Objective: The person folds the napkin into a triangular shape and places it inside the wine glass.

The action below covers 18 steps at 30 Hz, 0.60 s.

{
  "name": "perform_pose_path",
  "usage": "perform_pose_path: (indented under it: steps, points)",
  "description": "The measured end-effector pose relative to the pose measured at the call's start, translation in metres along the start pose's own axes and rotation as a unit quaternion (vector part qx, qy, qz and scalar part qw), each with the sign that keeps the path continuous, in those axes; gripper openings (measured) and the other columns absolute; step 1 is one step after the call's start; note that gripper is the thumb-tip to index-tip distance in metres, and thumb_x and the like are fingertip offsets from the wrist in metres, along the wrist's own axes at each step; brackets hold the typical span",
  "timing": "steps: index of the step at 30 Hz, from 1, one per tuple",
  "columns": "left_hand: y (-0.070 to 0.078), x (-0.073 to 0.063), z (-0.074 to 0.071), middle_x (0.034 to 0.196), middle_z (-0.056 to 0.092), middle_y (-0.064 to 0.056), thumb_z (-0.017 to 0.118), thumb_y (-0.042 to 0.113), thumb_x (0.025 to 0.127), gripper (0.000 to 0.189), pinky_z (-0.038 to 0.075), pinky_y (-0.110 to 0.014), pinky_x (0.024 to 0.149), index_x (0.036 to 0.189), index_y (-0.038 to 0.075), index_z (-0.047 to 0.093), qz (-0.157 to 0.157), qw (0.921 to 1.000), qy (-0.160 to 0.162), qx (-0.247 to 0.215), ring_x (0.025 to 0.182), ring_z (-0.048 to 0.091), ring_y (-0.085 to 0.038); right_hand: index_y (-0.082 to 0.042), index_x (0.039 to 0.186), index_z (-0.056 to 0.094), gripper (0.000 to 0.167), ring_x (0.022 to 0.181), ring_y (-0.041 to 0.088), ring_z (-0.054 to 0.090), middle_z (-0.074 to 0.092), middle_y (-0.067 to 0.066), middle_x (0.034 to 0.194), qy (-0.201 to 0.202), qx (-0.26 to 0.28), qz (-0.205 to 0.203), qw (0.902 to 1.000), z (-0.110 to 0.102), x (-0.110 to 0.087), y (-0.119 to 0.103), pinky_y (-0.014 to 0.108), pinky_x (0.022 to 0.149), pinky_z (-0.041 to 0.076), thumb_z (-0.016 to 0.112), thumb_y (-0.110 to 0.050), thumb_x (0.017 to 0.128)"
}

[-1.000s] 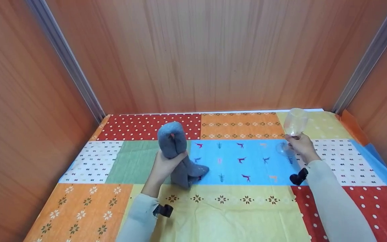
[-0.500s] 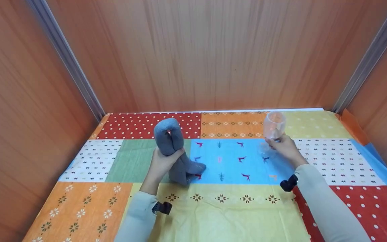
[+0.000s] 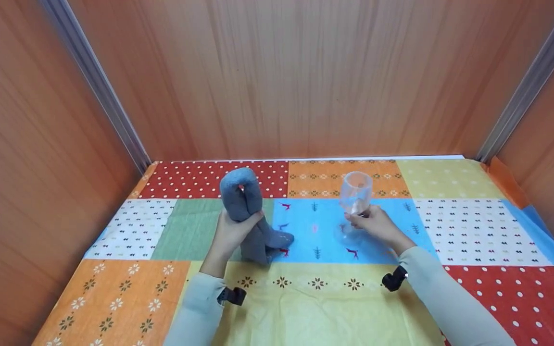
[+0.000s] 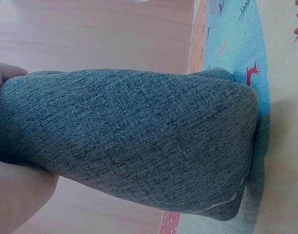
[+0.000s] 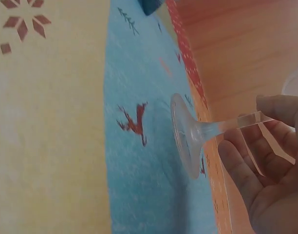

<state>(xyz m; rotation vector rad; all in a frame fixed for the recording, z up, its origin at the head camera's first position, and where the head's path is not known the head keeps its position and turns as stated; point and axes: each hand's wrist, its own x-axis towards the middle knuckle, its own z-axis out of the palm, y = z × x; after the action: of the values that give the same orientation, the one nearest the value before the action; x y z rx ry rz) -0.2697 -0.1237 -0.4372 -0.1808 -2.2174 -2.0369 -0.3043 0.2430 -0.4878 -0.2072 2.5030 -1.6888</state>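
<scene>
In the head view, my left hand [image 3: 233,233] grips a grey padded fabric piece [image 3: 242,192] round its middle. It stands upright, with a rounded loop on top and two ends spreading below the hand. Its broad end [image 4: 188,141] fills the left wrist view, a pale seam along the lower edge; its filling is hidden. To the right, my right hand [image 3: 378,226] pinches the stem of a clear wine glass [image 3: 355,188], bowl upward. In the right wrist view, the foot [image 5: 184,136] faces the cloth; I cannot tell if it touches.
A patchwork-print tablecloth [image 3: 344,298] covers the table, its right edge [image 3: 553,235] bunched against the side panel. Wood-grain panels [image 3: 306,81] rise at the back and both sides. A small black camera [image 3: 395,278] sits on each wrist.
My right hand has carried the wine glass leftward and nearer to me, towards the grey fabric piece. My left hand has shifted slightly and keeps its grip.
</scene>
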Motion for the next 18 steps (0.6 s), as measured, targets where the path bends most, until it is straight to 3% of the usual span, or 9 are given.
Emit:
perform_pose_path:
  steps: [6, 9, 13, 18]
  points:
    - [0.001, 0.0, 0.0, 0.12, 0.063, -0.016, 0.078, 0.017, 0.084, 0.058, 0.042, -0.055, 0.101, 0.133, 0.0, 0.051, -0.002, 1.0, 0.002, -0.001, 0.109, 0.059, -0.032, -0.005, 0.091, 0.063, 0.036, 0.079, 0.03, 0.052, 0.058, 0.005, 0.08, -0.027, 0.001, -0.014, 0.9996, 0.022, -0.006, -0.008, 0.036, 0.074, 0.043, 0.07, -0.04, 0.095]
    - [0.001, 0.0, 0.0, 0.118, 0.064, -0.015, 0.078, 0.018, 0.084, 0.057, 0.043, -0.055, 0.099, 0.131, 0.0, 0.053, 0.0, 1.0, 0.003, 0.0, 0.107, 0.06, -0.031, -0.006, 0.085, 0.06, 0.036, 0.071, 0.024, 0.048, 0.055, 0.003, 0.075, -0.036, -0.002, -0.022, 0.9991, 0.03, -0.007, -0.01, 0.033, 0.068, 0.04, 0.069, -0.04, 0.095]
    - [0.0, 0.0, 0.0, 0.118, 0.064, -0.015, 0.078, 0.017, 0.084, 0.056, 0.043, -0.054, 0.099, 0.132, 0.0, 0.052, 0.003, 1.0, 0.002, -0.005, 0.107, 0.06, -0.03, -0.007, 0.085, 0.061, 0.035, 0.062, 0.014, 0.041, 0.054, 0.0, 0.073, -0.046, -0.004, -0.027, 0.9986, 0.038, -0.008, -0.01, 0.029, 0.06, 0.036, 0.069, -0.04, 0.095]
    - [-0.001, -0.001, 0.0, 0.118, 0.064, -0.015, 0.078, 0.017, 0.084, 0.056, 0.043, -0.054, 0.099, 0.131, -0.001, 0.052, 0.002, 1.0, 0.004, -0.008, 0.107, 0.061, -0.03, -0.005, 0.091, 0.065, 0.033, 0.065, 0.014, 0.046, 0.056, 0.0, 0.074, -0.052, -0.001, -0.027, 0.9983, 0.044, -0.009, -0.008, 0.028, 0.059, 0.038, 0.071, -0.038, 0.094]
